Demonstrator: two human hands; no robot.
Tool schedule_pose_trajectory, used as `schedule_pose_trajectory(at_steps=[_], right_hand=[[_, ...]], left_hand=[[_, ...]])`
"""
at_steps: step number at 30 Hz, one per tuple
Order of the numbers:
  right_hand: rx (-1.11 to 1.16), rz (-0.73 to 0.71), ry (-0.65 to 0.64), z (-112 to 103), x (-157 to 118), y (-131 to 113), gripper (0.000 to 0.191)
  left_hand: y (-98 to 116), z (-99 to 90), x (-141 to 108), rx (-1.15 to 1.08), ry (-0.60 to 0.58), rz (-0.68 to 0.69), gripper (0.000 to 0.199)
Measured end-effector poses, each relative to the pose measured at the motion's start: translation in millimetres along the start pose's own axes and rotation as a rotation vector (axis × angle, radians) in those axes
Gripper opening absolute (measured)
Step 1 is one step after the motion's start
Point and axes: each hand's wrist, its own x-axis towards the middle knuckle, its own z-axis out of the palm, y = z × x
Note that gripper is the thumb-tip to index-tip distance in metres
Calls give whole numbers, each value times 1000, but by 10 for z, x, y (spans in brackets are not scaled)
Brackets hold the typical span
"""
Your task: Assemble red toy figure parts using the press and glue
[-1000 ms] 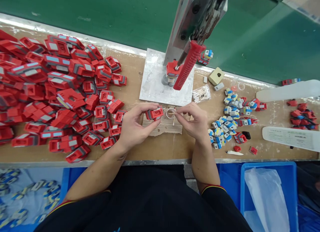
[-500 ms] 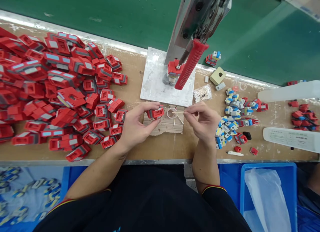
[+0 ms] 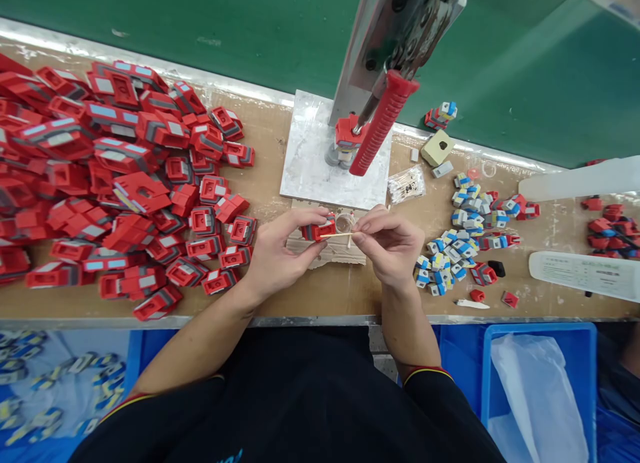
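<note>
My left hand [image 3: 285, 253] grips a red block piece [image 3: 317, 228] between thumb and fingers, above a piece of torn cardboard [image 3: 333, 254]. Pinched in my right hand [image 3: 387, 243] is a thin cotton swab [image 3: 337, 234], whose far end meets the red piece. Just behind the swab, a small clear round dish [image 3: 345, 223] sits on the cardboard, with another stick beside it. Many red pieces [image 3: 120, 156] are heaped at the left. Small white, blue and yellow parts [image 3: 450, 250] lie to the right of my right hand.
A hand press with a red handle [image 3: 383, 126] stands on a metal plate [image 3: 307, 163] behind my hands. Nearby are a bag of swabs [image 3: 406, 184] and a yellow block [image 3: 437, 148]. White plastic pieces lie at the far right. Blue bins [image 3: 590, 383] stand below the table edge.
My right hand has moved left with the swab, bringing its end to the red piece. My left hand has shifted slightly right and turned the piece a little.
</note>
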Motion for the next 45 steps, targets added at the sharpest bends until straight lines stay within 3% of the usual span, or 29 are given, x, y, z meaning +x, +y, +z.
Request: schedule_pose_trajectory(at_steps=[9,37,45], right_hand=[[-15,14,-43,-3,-8,7,12],[-172,16,0,-141,15,33,15],[-201,-11,20,-114,5,46,12]], left_hand=[[-1,6,-3,-18,20,14,27],[33,-7,24,94,49,33,26],[36,-10,23,78,-7,46,29]])
